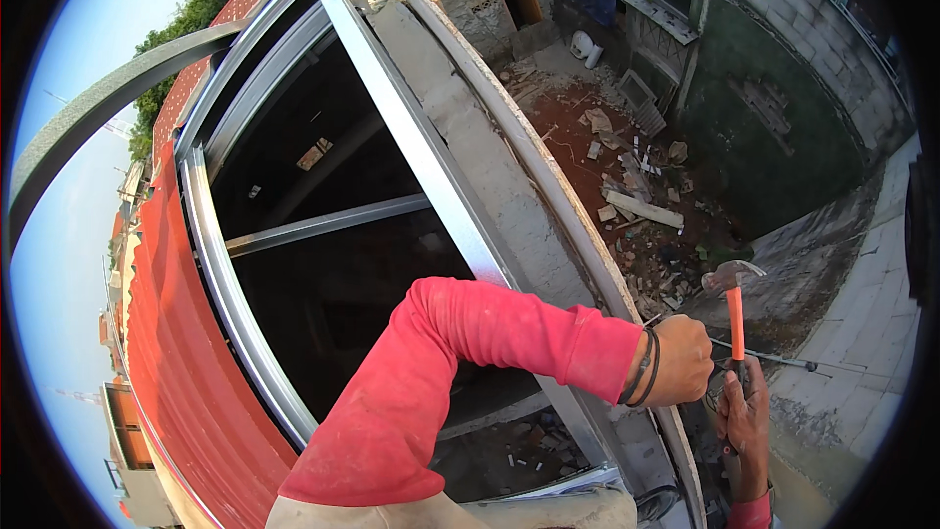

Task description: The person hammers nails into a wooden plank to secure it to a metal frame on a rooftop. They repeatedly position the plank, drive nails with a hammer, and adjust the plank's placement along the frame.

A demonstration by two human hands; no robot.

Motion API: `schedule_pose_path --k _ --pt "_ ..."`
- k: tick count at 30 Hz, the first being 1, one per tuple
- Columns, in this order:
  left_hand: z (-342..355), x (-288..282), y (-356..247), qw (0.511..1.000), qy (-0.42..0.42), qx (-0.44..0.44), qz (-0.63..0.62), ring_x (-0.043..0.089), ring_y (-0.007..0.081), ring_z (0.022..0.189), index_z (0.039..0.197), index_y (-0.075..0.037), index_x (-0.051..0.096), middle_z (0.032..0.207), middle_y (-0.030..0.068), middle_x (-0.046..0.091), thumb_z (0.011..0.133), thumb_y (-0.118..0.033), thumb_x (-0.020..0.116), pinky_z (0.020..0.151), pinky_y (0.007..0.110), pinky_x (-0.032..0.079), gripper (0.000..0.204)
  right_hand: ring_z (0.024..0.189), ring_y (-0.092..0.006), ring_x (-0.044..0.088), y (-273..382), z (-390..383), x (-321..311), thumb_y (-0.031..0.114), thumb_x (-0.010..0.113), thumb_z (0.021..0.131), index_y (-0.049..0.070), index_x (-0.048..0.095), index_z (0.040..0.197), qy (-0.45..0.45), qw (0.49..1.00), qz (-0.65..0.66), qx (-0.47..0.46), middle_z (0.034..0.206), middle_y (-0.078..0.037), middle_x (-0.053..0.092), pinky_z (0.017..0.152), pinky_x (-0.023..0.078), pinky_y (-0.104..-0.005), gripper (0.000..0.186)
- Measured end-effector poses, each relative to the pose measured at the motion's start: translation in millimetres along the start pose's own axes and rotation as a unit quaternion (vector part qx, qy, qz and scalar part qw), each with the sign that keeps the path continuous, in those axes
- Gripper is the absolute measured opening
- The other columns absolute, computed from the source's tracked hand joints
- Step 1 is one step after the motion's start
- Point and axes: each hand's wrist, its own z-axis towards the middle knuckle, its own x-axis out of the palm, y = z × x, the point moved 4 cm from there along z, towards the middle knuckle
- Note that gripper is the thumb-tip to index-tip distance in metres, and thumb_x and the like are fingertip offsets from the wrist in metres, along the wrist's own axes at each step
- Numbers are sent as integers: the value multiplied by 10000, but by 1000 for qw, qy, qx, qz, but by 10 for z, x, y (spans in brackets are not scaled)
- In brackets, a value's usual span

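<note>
My left arm in a red sleeve reaches across an opening framed in metal. My left hand (681, 360) is closed in a fist just past the wall's edge, with dark bands at the wrist. Whatever its fingers hold, if anything, is hidden. Beside it on the right, my right hand (746, 416) grips the dark lower handle of a claw hammer (736, 318). The hammer stands upright, its orange shaft and metal head above the hand. A thin rod (774, 358) with a dark tip shows behind the handle; I cannot tell whether either hand touches it.
A silvery metal beam (416, 157) runs along a rough concrete wall top (480, 137). Left of it, the dark opening has a crossbar (328, 223). Red corrugated roofing (186, 333) lies farther left. Beyond the wall, the drop leads to rubble (641, 206) far below.
</note>
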Motion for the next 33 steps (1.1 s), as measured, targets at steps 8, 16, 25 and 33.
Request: schedule_pose_path --k 8,16,25,33 --pt "118 -22 14 1000 16 13 -1 745 223 786 720 -163 772 744 7 738 751 -199 734 562 377 550 61 558 -99 582 -93 -244 -182 327 660 1063 31 520 1025 19 990 -135 -24 664 1 543 519 472 -272 330" --pt "310 -200 2 997 -60 53 11 747 232 748 697 -163 763 724 19 737 747 -180 736 559 372 560 59 1021 -201 662 -385 -1405 -450 410 848 887 -13 586 1318 24 996 -87 8 1163 -101 679 864 538 -338 658" --pt "253 -432 241 998 -56 30 20 755 256 737 683 -141 754 707 43 735 728 -168 741 586 378 584 54 699 -157 503 -224 -1422 -146 282 814 936 31 589 1007 -214 953 -215 -13 788 -34 533 634 440 -336 344" --pt "-100 -665 349 998 -54 -16 6 756 270 751 699 -127 755 718 64 739 735 -160 729 602 389 600 56 624 -121 466 -17 -1392 109 211 785 946 47 600 1002 -190 958 -211 -46 703 -6 512 569 401 -315 253"
